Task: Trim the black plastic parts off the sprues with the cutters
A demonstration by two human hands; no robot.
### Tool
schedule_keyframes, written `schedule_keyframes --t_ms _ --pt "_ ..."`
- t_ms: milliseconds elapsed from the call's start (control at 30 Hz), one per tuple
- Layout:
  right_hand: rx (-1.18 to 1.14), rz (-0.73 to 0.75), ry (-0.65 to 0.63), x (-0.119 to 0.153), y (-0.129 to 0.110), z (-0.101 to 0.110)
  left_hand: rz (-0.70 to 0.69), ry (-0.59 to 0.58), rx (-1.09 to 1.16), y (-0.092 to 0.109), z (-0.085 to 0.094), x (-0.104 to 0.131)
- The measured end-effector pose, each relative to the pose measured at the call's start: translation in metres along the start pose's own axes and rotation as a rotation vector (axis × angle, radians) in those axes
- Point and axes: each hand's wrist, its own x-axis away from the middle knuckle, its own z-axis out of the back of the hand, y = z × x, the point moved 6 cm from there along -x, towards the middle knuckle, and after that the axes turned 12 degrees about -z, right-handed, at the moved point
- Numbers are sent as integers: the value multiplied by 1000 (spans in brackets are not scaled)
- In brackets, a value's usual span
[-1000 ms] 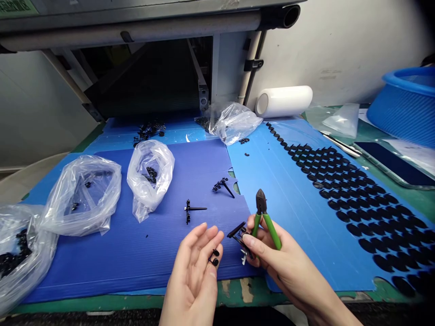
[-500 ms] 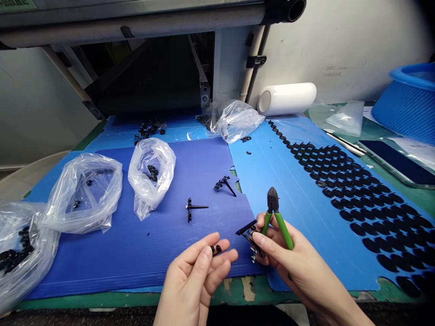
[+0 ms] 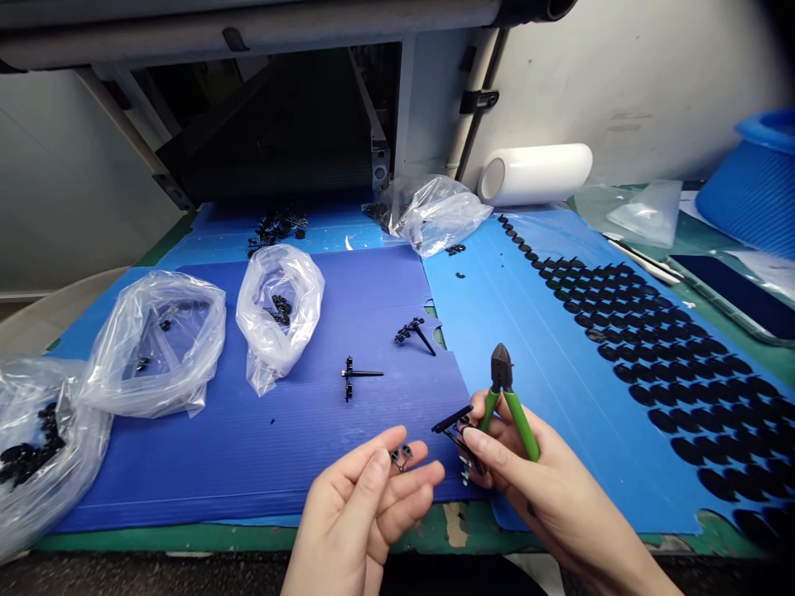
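Observation:
Between the thumb and fingers of my left hand (image 3: 366, 501) is a small black part with two round ends (image 3: 402, 455). My right hand (image 3: 527, 463) is closed around green-handled cutters (image 3: 518, 422), their dark jaws pointing up, and also pinches a black plastic frame (image 3: 452, 420). That frame hangs toward my left hand without touching it. Farther up the dark blue sheet (image 3: 248, 463) lie two black branched pieces, one with its stem pointing right (image 3: 363, 373) and one tilted (image 3: 423, 338).
Open plastic bags (image 3: 155, 397) with black parts stand at the left. Rows of black discs (image 3: 658, 356) cover the right sheet. Behind are a white roll (image 3: 535, 174), a plastic bag (image 3: 435, 215) and a blue basket (image 3: 751, 190). A phone (image 3: 739, 290) lies far right.
The small black part in my left hand has turned, so its two round ends now face up. My right hand keeps its hold. The whole view has shifted slightly.

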Motion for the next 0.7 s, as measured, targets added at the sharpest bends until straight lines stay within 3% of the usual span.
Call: schedule_keyframes --t_ms 400,633,700 --pt "35 10 -18 -1 6 1 19 -45 102 -3 2 -1" --pt "97 -12 -12 -5 12 5 -63 -45 60 -7 8 -5" --pt "95 -32 -14 -10 16 8 -145 -45 -4 3 14 -12"
